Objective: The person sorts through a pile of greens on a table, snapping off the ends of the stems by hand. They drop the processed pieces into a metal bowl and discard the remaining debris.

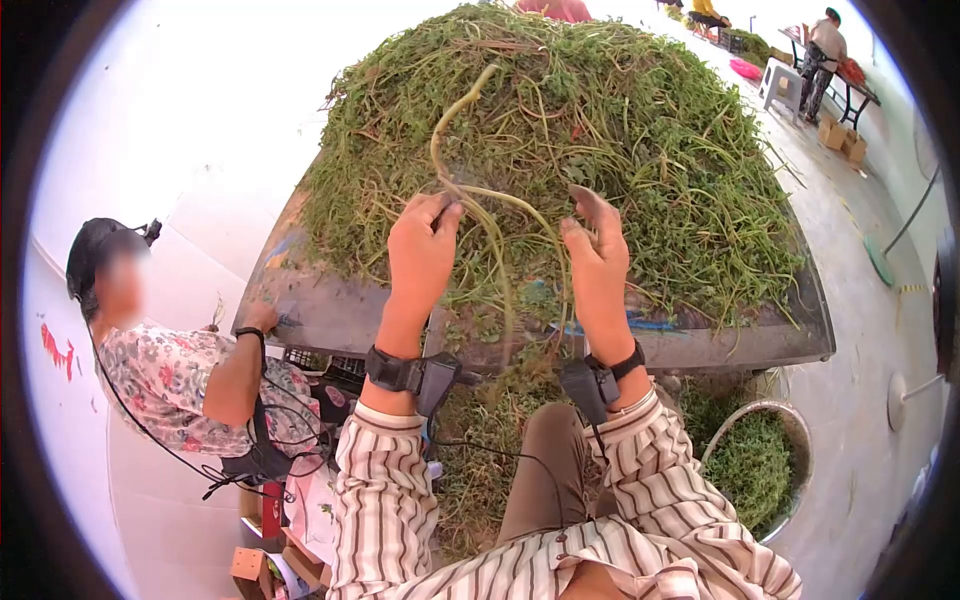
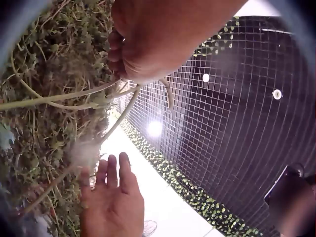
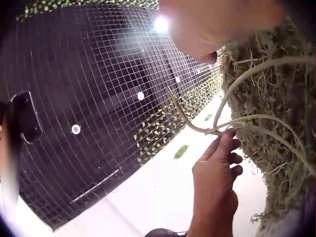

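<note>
A long branching green stem [image 1: 438,140] rises from my left hand [image 1: 420,255], which pinches it at the fork between thumb and fingers. Several thin branches droop from that fork toward the table edge. The right wrist view shows the same pinch by the left hand [image 3: 216,185] on the stem [image 3: 261,66]. My right hand [image 1: 600,265] is raised just right of the drooping branches, thumb and fingers apart, holding nothing. In the left wrist view the right hand [image 2: 113,202] has its palm and fingers spread below the stem [image 2: 54,98].
A large heap of green plants [image 1: 640,130] covers the table [image 1: 700,348]. At the left sits a person [image 1: 190,370] with one hand at the table's edge. A round basket [image 1: 806,440] of greens stands at lower right. Beyond are a stool [image 1: 782,85] and another person [image 1: 825,55].
</note>
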### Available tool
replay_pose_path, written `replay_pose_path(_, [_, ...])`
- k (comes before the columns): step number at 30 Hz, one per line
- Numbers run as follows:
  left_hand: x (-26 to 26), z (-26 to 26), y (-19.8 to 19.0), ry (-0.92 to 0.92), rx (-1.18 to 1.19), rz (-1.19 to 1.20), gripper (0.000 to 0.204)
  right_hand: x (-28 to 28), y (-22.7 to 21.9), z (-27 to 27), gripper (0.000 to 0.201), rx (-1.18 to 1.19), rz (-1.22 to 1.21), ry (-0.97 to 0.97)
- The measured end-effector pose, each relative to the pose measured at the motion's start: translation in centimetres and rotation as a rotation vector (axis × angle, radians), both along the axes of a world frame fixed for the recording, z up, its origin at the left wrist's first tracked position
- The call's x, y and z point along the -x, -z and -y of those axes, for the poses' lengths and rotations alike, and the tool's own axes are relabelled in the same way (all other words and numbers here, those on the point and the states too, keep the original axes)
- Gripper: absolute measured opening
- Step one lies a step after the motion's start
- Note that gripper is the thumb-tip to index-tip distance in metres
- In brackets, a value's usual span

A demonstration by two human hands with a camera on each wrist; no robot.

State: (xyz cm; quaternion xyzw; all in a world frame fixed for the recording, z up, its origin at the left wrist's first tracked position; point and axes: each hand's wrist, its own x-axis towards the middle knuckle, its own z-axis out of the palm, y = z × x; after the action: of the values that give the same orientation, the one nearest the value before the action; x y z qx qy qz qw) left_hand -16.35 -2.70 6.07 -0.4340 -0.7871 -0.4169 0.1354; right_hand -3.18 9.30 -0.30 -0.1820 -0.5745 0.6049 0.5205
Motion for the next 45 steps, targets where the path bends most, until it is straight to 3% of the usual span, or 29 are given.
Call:
replay_pose_path(2, [-0.1,-0.3,0.3,0.01,0.006,-0.07,0.019,-0.3,-0.3,0.1,0.031,-0.206,0.051,0.161])
replay_pose_path(5, [-1.1,-0.6,0.2,0.02,0.047,-0.16,0.019,-0.8,-0.7,0.1,0.025,-0.336,0.121,0.173])
replay_pose_path(6, [-1.6,-0.8,0.1,0.02,0.075,-0.18,0.019,-0.9,-0.9,0.2,0.025,-0.329,0.126,0.177])
replay_pose_path(8, [-2.5,-1.3,0.3,0.038,0.1,-0.249,0.019,-0.7,-1.1,0.8,0.023,-0.102,0.016,-0.044])
replay_pose_path(15, [-5.0,-2.3,1.1,0.115,0.158,-0.481,0.018,-0.9,-1.4,1.0,0.02,-0.251,0.033,0.092])
replay_pose_path(20, [-5.3,-2.2,1.3,0.133,0.198,-0.486,0.021,-1.1,-1.4,0.5,0.014,-0.328,0.083,0.164])
replay_pose_path(23, [-5.3,-2.0,1.2,0.15,0.189,-0.513,0.02,-1.2,-1.1,0.2,0.014,-0.301,0.093,0.118])
replay_pose_path(25, [-5.1,-1.9,1.1,0.15,0.179,-0.519,0.02,-1.0,-0.8,0.2,0.014,-0.143,-0.03,0.006])
replay_pose_path(29, [-4.4,-1.6,0.9,0.149,0.193,-0.554,0.021,-1.0,-0.7,0.4,0.015,-0.131,-0.027,-0.047])
replay_pose_path(31, [-3.8,-1.3,0.8,0.146,0.202,-0.568,0.02,-1.6,-1.2,0.6,0.012,-0.019,-0.009,-0.223])
replay_pose_path(33, [-2.9,-0.8,0.8,0.052,0.225,-0.592,0.019,-1.8,-0.9,0.2,0.012,-0.023,-0.037,-0.26])
replay_pose_path(36, [-1.2,0.2,0.0,-0.07,0.173,-0.471,0.018,-1.3,-0.8,0.3,0.011,0.035,-0.116,-0.305])
replay_pose_path(40, [-1.8,0.9,-0.8,0.03,0.145,-0.257,0.019,-0.9,-0.9,0.8,0.012,0.182,-0.169,-0.362])
replay_pose_path(45, [-2.7,0.4,-0.3,0.12,0.112,-0.278,0.018,0.0,-0.3,1.5,0.015,-0.005,-0.033,-0.186])
